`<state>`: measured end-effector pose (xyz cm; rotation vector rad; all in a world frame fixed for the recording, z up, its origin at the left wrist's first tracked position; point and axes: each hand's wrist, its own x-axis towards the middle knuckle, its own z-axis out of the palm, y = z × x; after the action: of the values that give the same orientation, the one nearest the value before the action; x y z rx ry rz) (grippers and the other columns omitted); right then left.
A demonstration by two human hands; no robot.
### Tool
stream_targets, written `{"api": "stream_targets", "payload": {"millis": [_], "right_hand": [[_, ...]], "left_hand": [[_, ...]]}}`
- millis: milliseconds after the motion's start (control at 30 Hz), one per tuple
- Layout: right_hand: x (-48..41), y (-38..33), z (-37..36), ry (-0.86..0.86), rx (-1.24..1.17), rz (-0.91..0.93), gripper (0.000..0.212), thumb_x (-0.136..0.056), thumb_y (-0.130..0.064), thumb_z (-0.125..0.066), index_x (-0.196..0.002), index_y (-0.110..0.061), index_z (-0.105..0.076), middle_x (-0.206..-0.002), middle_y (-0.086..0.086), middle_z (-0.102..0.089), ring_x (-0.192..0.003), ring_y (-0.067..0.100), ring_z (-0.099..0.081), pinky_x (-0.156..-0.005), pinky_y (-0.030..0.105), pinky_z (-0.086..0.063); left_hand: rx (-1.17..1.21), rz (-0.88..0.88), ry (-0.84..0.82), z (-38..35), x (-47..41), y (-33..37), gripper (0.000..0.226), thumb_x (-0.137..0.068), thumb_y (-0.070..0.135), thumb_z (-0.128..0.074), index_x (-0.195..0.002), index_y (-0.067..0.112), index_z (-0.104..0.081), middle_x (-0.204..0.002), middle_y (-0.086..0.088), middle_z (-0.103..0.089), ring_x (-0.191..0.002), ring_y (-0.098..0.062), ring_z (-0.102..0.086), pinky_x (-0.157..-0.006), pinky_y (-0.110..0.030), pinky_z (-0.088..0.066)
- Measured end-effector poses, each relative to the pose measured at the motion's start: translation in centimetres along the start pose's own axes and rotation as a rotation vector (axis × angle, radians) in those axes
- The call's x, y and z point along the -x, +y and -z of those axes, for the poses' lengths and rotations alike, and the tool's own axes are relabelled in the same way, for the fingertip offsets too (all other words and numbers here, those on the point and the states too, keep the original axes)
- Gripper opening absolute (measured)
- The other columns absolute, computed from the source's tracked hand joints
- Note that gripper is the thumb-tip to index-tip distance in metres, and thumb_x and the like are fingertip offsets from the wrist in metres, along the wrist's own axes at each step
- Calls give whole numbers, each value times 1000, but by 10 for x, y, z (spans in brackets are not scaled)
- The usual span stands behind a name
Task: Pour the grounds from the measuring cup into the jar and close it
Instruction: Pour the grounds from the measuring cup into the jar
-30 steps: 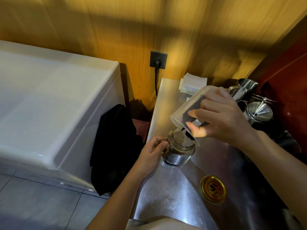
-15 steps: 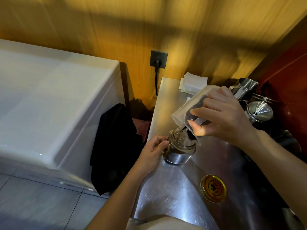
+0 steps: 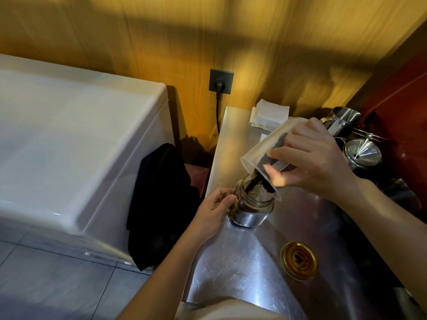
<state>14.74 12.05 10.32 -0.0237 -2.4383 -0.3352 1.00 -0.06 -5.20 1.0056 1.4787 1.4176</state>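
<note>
A small glass jar (image 3: 250, 210) stands upright on the steel counter (image 3: 233, 262), with my left hand (image 3: 213, 212) gripping its left side. Above it my right hand (image 3: 312, 161) holds a clear plastic measuring cup (image 3: 261, 148) tipped steeply, its lip over the jar mouth. Dark grounds (image 3: 255, 184) slide down the cup wall and stream into the jar. The jar's gold lid (image 3: 298, 260) lies flat on the counter, to the right and nearer to me.
Steel pitchers and a funnel (image 3: 360, 153) crowd the back right corner. Folded white paper (image 3: 270, 114) lies at the counter's far edge. A white appliance (image 3: 69, 144) with a black cloth (image 3: 159, 199) hanging beside it stands left. A wall socket (image 3: 221, 81) holds a plugged cord.
My right hand has tipped the cup further and the grounds have slid down to the lip, now pouring into the jar. My left hand has stayed on the jar.
</note>
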Motion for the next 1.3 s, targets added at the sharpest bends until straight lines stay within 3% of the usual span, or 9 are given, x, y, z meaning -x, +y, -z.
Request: {"api": "stream_targets", "payload": {"millis": [400, 1300], "right_hand": [[-1, -2, -2, -17, -13, -12, 26, -77, -19, -66, -60, 0, -64, -53, 12, -56, -52, 22, -48, -66, 28, -20], [0, 2, -2, -14, -41, -19, 30, -81, -21, -62, -61, 1, -65, -54, 13, -58, -53, 23, -49, -66, 28, -21]], "left_hand": [[-1, 0, -2, 1, 1, -1, 16, -93, 18, -50, -87, 30, -58, -85, 11, -62, -77, 12, -58, -68, -2, -45], [10, -11, -1, 1, -1, -7, 10, -93, 19, -51, -91, 22, -60, -86, 9, -62, -78, 10, -59, -68, -4, -45]]}}
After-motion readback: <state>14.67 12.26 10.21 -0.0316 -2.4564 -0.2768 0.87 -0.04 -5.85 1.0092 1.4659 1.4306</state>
